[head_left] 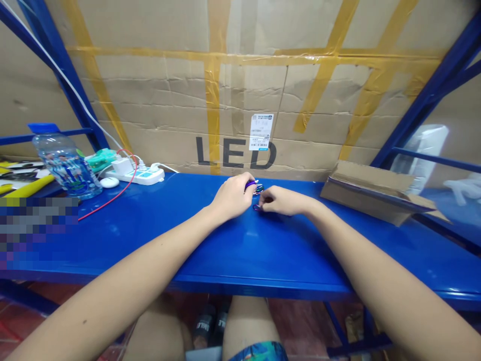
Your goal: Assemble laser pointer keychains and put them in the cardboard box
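Observation:
Near the back of the blue table, my left hand is curled with its fingers closed on a small purple object, whose kind I cannot make out. Just to its right, my right hand pinches a small dark purple loop between thumb and fingers, low over the tabletop. Between and behind both hands lies a small cluster of shiny, coloured metallic pieces, partly covered by the left fingers. They are too small to name.
At the left stand a water bottle and a white power strip with plugs and a red cable. An open cardboard box lies at the right. A large taped cardboard panel marked LED rises behind the table.

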{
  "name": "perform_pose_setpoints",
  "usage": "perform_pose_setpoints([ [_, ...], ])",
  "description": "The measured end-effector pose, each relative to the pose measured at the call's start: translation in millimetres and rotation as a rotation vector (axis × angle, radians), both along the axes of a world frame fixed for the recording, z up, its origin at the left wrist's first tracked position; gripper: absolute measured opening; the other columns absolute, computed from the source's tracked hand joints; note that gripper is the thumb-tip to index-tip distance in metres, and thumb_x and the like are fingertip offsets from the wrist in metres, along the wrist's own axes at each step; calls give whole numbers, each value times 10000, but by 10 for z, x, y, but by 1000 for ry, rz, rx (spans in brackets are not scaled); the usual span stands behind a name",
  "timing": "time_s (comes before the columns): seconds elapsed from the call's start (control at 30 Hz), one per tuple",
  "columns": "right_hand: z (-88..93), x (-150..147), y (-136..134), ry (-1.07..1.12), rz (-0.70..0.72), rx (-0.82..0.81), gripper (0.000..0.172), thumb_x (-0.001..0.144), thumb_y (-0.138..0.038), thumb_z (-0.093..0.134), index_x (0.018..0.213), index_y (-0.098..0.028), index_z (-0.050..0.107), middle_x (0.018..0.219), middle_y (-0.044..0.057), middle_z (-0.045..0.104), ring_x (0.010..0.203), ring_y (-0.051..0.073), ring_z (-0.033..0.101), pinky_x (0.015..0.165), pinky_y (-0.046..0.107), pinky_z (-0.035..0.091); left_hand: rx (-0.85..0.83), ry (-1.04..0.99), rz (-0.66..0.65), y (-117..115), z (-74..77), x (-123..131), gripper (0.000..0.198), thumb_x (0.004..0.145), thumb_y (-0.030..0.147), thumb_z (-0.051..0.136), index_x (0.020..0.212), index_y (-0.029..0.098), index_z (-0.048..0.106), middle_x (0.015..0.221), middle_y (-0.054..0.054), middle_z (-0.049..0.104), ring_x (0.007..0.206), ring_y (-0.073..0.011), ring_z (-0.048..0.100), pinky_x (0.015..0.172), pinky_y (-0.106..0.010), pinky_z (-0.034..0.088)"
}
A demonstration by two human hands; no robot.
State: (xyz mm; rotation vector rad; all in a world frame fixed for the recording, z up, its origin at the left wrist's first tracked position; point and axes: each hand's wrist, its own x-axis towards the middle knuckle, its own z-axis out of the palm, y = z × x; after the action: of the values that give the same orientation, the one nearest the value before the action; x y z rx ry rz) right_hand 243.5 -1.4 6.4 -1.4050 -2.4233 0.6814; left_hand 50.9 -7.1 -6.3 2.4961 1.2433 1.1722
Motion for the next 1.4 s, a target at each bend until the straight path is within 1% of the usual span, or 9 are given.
perform_pose_setpoints([
  [0.17,67,38,-15,493,84,-245,150,825,-275,673,794,-169,573,853,73,707,695,173,687,617,287,539,-114,-78,-122,48,10,-30,97,897,239,558,863,178,626,854,-37,705,783,-186,621,704,-308,441],
  [0.27,64,38,-17,680,114,-371,270,811,-374,734,829,-164,564,812,68,686,682,190,700,579,294,542,-111,-78,-136,67,21,-38,160,897,246,565,753,177,569,764,-18,658,723,-164,571,661,-288,393],
  [0.5,-34,-168,-42,997,-64,-329,254,751,-211,703,655,-184,470,519,-58,425,454,62,388,427,204,311,-22,-110,-139,98,23,-60,232,856,137,562,679,192,423,732,-8,576,708,-157,519,662,-292,359],
  [0.63,-68,-227,-35,901,-128,-124,182,746,-159,603,667,-208,446,484,-75,374,424,66,328,408,212,256,63,-104,-150,114,-30,-52,267,854,97,520,673,205,356,727,-11,525,704,-158,509,661,-293,362],
  [0.87,-134,-205,28,617,-132,282,116,748,-187,538,690,-216,441,518,-52,449,493,101,401,481,241,281,134,-12,-99,137,-89,-31,235,872,101,486,704,216,370,763,-33,540,723,-183,521,661,-315,376],
  [1.0,-156,-172,75,551,-128,335,105,754,-215,517,687,-216,437,555,-44,465,527,109,402,511,252,291,53,49,-62,86,-48,-32,74,912,218,529,855,197,486,906,-71,623,839,-221,591,728,-347,439],
  [1.13,-158,-107,129,477,-153,393,104,763,-218,519,694,-214,441,581,-41,471,547,116,403,528,261,299,38,111,-67,48,10,-67,184,967,260,456,1113,155,496,1118,-140,630,1036,-264,604,871,-402,480],
  [1.23,-142,-79,125,391,-158,452,108,782,-205,520,703,-212,447,594,-37,479,567,125,414,544,266,304,110,226,-55,64,24,-94,201,994,204,361,1094,149,528,1073,-137,625,1021,-261,600,897,-421,488],
  [1.4,-102,-90,42,219,-137,535,122,834,-165,510,738,-209,449,630,-14,532,596,144,480,582,277,318,182,363,-35,68,17,-92,218,975,171,420,1086,155,606,1041,-116,617,1023,-251,599,917,-401,505],
])
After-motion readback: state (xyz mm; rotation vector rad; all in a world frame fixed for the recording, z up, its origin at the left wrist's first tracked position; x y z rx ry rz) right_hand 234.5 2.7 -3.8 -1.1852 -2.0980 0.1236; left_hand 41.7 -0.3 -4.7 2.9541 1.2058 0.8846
